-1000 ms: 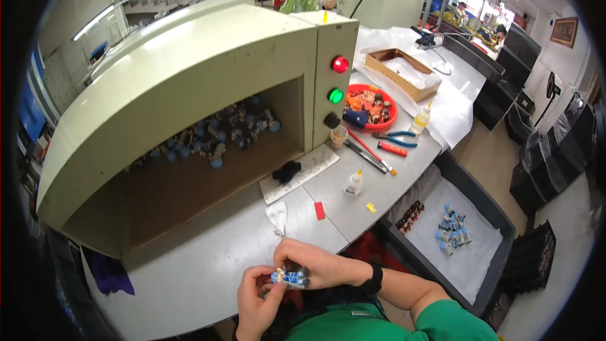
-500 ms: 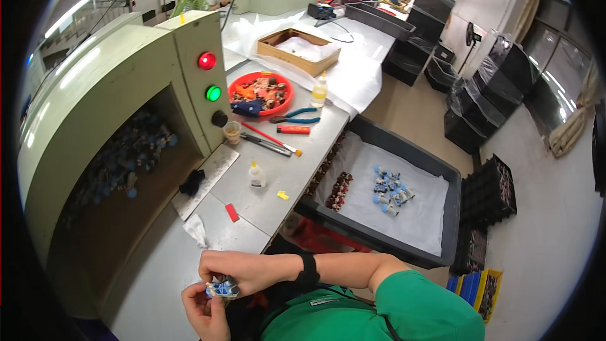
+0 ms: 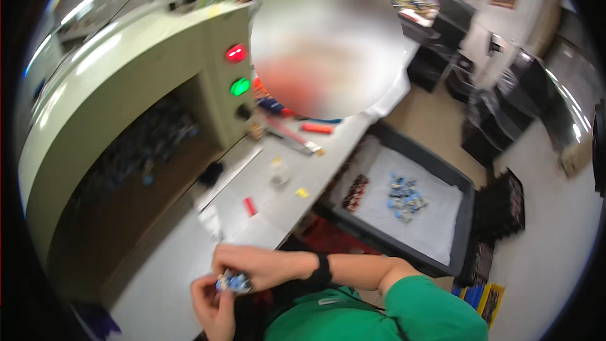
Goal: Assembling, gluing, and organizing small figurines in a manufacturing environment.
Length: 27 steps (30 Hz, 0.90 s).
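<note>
Low over the front of the table, both hands are on one small blue-and-white figurine (image 3: 233, 283). My left hand (image 3: 213, 309) pinches its left side between thumb and fingers. My right hand (image 3: 249, 266), with a black band on the wrist, curls round it from above and the right. Motion blur and the fingers hide its finer details. Similar blue-and-grey figurines (image 3: 404, 197) lie in a loose group on the white liner of a dark grey tray (image 3: 466, 227) to the right. Brown-and-red pieces (image 3: 356, 192) stand in a row at that tray's left side.
A pale green machine (image 3: 158, 41) with red and green lights stands left, many blue pieces (image 3: 145, 145) inside its opening. The grey table (image 3: 278, 215) carries a small bottle (image 3: 278, 175), red strip (image 3: 250, 206), yellow piece (image 3: 302, 193) and white cloth (image 3: 210, 222). A blurred disc covers the table's far part.
The whole view has shifted, so the scene sits farther right and is more smeared. Both hands still hold the figurine, which looks slightly turned.
</note>
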Motion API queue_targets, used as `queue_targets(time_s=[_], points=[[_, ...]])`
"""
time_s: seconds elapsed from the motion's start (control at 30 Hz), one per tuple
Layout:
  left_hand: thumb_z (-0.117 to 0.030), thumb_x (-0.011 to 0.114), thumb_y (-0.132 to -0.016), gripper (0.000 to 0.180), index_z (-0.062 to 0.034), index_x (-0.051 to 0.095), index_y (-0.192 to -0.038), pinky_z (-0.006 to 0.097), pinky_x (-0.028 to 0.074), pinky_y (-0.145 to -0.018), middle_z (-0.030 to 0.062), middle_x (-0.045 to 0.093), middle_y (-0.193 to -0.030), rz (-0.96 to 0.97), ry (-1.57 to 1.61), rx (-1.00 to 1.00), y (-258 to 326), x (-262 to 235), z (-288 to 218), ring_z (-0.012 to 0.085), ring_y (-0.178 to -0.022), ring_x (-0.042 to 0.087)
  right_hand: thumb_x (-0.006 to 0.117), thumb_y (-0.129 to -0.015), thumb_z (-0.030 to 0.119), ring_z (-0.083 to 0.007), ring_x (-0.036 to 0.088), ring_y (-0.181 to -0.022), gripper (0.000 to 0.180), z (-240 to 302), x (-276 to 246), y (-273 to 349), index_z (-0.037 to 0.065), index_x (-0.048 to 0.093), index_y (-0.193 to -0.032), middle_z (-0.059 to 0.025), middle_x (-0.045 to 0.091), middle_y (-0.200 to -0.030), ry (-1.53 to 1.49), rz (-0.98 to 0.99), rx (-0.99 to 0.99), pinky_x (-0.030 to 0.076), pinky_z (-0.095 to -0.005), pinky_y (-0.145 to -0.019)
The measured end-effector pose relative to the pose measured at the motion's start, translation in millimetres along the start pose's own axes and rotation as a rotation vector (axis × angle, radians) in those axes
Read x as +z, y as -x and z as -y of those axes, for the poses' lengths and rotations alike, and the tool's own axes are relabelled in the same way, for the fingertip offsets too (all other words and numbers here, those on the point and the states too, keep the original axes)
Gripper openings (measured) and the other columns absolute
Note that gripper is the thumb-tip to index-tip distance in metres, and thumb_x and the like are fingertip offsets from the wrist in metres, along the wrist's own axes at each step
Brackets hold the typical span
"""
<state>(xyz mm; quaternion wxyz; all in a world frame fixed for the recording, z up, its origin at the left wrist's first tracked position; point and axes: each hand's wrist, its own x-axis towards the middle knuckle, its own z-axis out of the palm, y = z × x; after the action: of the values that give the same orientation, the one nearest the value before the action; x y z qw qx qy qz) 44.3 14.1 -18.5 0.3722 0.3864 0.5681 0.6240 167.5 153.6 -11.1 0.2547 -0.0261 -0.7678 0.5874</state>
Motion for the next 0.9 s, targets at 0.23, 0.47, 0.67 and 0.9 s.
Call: queue_targets(time_s=[0.23, 0.47, 0.67, 0.9], points=[[0.0, 0.064, -0.086, 0.032, 0.0005, 0.046, -0.112, 0.025, 0.052, -0.079, 0.0087, 0.056, -0.106, 0.138, 0.167, -0.105, -16.1, 4.4, -4.9, 0.0127, -0.097, 0.059, 0.075, -0.075, 0.01, -0.025, 0.053, -0.088, 0.035, -0.5, -16.0, 1.9, 0.004, 0.053, -0.102, -0.0095, 0.052, -0.098, 0.17, -0.033, -0.053, 0.045, -0.0328, -0.079], [0.002, 0.062, -0.087, 0.034, -0.0013, 0.045, -0.116, 0.025, 0.052, -0.082, 0.0075, 0.052, -0.109, 0.113, 0.226, -0.063, -12.4, -2.5, -9.4, 0.0119, -0.097, 0.057, 0.079, -0.072, 0.009, -0.0213, 0.056, -0.097, 0.049, 19.5, -15.7, 7.2, 0.004, 0.052, -0.112, -0.0101, 0.052, -0.108, 0.089, -0.024, 0.151, 0.048, -0.0304, -0.082], [0.002, 0.065, -0.085, 0.031, -0.0009, 0.051, -0.112, 0.026, 0.053, -0.082, 0.0073, 0.05, -0.112, 0.151, 0.129, -0.033, -14.4, -3.0, -7.2, 0.0133, -0.095, 0.058, 0.078, -0.072, 0.01, -0.0214, 0.057, -0.098, 0.048, 26.2, -16.9, 15.3, 0.003, 0.053, -0.112, -0.0102, 0.053, -0.106, 0.109, 0.016, 0.197, 0.048, -0.0312, -0.083], [-0.006, 0.068, -0.084, 0.03, -0.0014, 0.056, -0.112, 0.026, 0.054, -0.083, 0.0083, 0.052, -0.112, 0.142, 0.074, -0.014, -15.2, -0.6, -9.8, 0.0146, -0.097, 0.059, 0.074, -0.074, 0.008, -0.0189, 0.06, -0.088, 0.043, 27.9, -13.6, 15.2, 0.002, 0.054, -0.111, -0.0105, 0.055, -0.104, 0.107, -0.041, 0.231, 0.05, -0.029, -0.08]])
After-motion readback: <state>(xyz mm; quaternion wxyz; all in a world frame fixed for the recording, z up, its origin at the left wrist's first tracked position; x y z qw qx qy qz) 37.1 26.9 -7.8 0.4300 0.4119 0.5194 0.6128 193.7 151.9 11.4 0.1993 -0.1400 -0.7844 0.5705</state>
